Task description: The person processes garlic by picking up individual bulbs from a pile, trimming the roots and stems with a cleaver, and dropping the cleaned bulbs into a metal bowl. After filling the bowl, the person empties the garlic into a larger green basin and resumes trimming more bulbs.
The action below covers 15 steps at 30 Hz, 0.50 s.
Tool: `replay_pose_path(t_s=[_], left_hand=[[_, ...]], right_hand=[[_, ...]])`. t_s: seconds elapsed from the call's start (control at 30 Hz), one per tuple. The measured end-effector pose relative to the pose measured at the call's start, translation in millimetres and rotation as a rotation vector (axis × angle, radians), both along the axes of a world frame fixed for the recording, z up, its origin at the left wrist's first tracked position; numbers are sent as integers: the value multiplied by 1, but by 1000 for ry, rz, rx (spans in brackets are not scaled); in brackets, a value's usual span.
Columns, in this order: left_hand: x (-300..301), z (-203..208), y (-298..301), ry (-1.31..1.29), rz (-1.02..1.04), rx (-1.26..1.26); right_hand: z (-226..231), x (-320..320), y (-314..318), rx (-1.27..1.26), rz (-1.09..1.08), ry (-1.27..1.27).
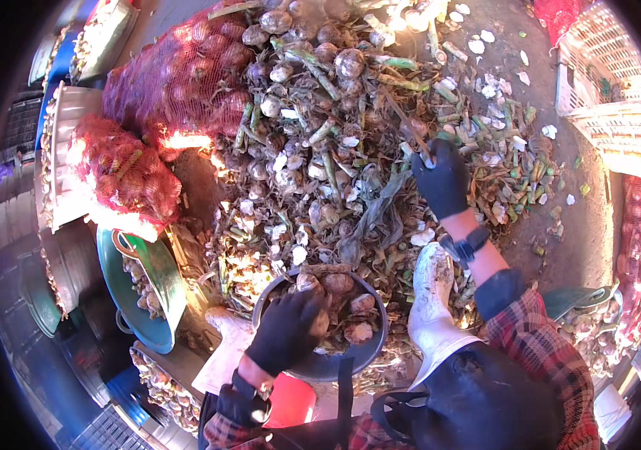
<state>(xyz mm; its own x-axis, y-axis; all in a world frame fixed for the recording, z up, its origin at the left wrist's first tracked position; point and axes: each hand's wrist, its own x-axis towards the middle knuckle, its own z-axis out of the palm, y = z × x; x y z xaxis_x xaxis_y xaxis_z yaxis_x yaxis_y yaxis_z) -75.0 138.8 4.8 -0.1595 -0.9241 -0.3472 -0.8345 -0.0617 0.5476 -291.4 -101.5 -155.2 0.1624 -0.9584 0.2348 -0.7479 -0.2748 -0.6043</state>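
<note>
Left hand [288, 330], gloved, lower centre, closed over bulbs in grey bowl [320, 365]. Right hand [440, 180], upper right, grips a stalk [403, 120] angling upper-left on the heap [320, 165].

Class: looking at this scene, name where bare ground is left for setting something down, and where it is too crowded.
Bare ground shows only between the onion heap and the white crate, right of the right hand. Around the grey basin under the left hand, everything is crowded.
</note>
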Motion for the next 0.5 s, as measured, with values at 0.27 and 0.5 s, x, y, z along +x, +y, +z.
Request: replay_pose_path(t_s=[0.27,0.5], left_hand=[[0,49,-3,-309,-156,546],[-13,16,-32,66,92,-57]], right_hand=[[-22,27,-47,299,-70,24],[-11,6,-32,305,-95,-201]])
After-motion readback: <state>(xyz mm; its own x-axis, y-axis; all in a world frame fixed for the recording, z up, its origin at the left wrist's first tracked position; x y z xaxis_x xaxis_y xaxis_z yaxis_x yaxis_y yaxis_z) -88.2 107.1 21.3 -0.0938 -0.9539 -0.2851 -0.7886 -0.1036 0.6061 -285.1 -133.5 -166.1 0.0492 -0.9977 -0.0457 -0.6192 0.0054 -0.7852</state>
